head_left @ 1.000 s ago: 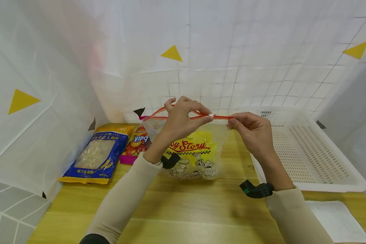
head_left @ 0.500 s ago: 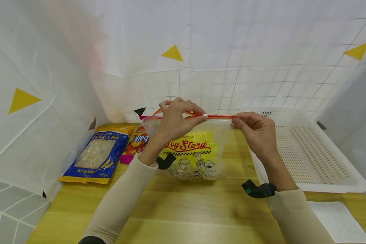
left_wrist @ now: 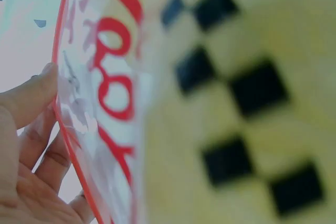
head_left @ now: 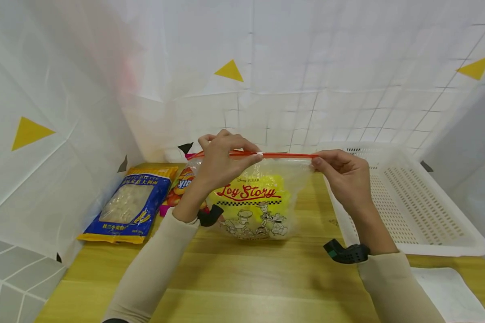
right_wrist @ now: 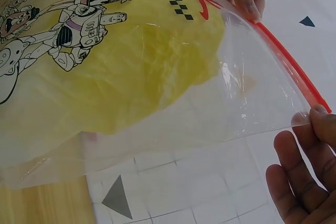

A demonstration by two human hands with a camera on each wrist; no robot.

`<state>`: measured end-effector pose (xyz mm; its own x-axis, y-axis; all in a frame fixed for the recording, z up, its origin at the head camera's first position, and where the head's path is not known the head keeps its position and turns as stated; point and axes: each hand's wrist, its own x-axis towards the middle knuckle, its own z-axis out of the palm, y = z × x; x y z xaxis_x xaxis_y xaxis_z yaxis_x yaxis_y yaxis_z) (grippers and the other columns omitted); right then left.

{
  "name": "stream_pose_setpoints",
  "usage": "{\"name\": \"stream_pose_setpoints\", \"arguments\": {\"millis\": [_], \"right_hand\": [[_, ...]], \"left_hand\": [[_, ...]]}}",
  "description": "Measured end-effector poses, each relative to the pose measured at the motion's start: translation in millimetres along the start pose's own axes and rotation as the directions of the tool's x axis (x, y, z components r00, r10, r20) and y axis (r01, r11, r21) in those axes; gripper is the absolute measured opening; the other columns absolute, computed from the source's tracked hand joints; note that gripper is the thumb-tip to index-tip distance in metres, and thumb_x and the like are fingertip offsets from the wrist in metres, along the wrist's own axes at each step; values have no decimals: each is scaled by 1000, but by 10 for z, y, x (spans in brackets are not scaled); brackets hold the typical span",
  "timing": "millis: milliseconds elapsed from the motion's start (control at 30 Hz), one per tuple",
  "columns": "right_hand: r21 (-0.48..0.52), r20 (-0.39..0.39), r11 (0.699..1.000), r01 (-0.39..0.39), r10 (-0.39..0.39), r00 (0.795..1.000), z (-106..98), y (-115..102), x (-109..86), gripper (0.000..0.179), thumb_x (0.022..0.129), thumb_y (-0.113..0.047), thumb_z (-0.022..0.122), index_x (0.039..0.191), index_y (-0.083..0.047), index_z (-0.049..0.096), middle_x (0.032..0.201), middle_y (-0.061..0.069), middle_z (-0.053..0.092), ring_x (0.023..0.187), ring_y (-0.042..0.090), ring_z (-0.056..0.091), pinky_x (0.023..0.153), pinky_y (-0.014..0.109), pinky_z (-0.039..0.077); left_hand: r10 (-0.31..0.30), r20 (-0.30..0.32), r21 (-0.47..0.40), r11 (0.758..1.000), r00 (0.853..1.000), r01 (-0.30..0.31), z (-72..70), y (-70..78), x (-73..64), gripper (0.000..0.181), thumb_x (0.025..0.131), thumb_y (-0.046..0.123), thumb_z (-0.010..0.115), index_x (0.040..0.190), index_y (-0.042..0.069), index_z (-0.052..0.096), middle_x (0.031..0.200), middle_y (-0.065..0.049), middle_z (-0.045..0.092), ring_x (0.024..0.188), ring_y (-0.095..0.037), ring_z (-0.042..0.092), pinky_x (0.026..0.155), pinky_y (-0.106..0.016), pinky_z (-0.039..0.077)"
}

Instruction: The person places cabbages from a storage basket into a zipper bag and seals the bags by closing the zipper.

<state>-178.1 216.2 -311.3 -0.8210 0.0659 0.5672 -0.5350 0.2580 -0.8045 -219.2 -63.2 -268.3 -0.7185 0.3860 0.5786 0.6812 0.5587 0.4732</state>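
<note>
A clear zipper bag point(head_left: 252, 206) printed "Toy Story", with something yellow inside, stands upright on the wooden table. Along its top runs a red zip point(head_left: 287, 155) with a small white slider point(head_left: 260, 154). My left hand point(head_left: 222, 163) pinches the slider between thumb and forefinger, a little right of the bag's middle. To the right of the slider the red edges lie together; to the left they are slightly apart. My right hand point(head_left: 343, 177) pinches the bag's top right corner, which also shows in the right wrist view beside the right fingers point(right_wrist: 294, 166).
A blue and yellow pasta bag point(head_left: 127, 206) lies at the left. Partly behind the zipper bag is a pink and red candy pack point(head_left: 179, 186). At the right stand a white perforated basket point(head_left: 412, 197) and, nearer, a flat white sheet point(head_left: 452, 291).
My left hand has slid left along the zip with the slider, lengthening the joined red stretch. The gap at the left has narrowed. My right hand has shifted slightly right with the corner.
</note>
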Motion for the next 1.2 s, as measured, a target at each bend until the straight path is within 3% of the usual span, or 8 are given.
{"name": "stream_pose_setpoints", "arguments": {"millis": [1200], "right_hand": [[8, -10, 1000, -25, 25, 1000, -132, 44, -44, 20, 95, -7, 71, 106, 10, 72, 81, -7, 76, 76, 8, 71, 81, 18, 58]], "left_hand": [[-85, -83, -30, 996, 993, 83, -279, -352, -235, 13, 87, 29, 83, 95, 19, 82, 95, 3, 79, 91, -17, 52, 92, -54, 10]]}}
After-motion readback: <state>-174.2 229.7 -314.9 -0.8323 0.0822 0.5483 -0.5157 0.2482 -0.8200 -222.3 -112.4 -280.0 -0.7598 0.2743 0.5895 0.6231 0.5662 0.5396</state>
